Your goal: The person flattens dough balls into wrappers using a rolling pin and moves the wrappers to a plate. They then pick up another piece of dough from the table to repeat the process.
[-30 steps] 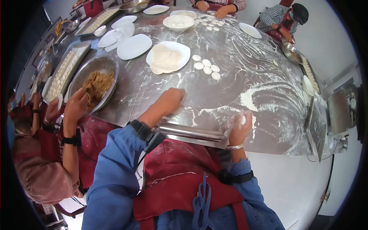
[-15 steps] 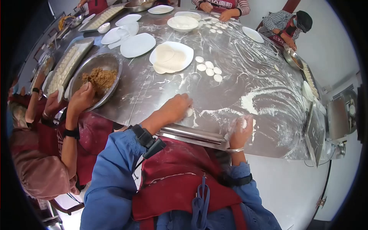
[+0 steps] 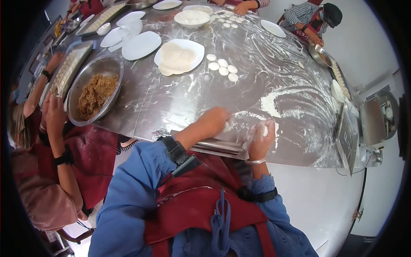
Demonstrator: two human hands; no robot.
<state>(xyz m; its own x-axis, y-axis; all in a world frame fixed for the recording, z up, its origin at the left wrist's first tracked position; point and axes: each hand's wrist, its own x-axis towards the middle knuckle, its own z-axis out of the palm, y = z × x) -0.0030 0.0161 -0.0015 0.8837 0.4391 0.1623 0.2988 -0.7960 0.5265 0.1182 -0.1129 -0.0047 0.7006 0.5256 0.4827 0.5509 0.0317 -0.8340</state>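
My left hand [image 3: 215,121] is palm down on the floured steel table, its fingers hidden beneath and beyond it. To its right, my right hand [image 3: 260,139] is curled up and dusted with flour, with a small white bit at its fingertips that I cannot make out. A shiny metal rolling pin [image 3: 220,146] lies along the table's near edge, just below both hands. Several small white dough discs [image 3: 223,71] lie farther back. Beside them, a white plate [image 3: 198,48] holds flat round wrappers [image 3: 173,60].
A steel bowl [image 3: 118,92] of brown filling [image 3: 96,93] stands at left, beside a co-worker's hands [image 3: 55,113]. Behind are empty plates [image 3: 141,45], a bowl of flour [image 3: 192,18] and a tray of dumplings [image 3: 70,68]. Another person [image 3: 306,25] works at far right.
My view has shifted slightly. My left hand has moved right, closer to my right hand, and the small disc by it is now hidden. The co-worker's hand has left the filling bowl.
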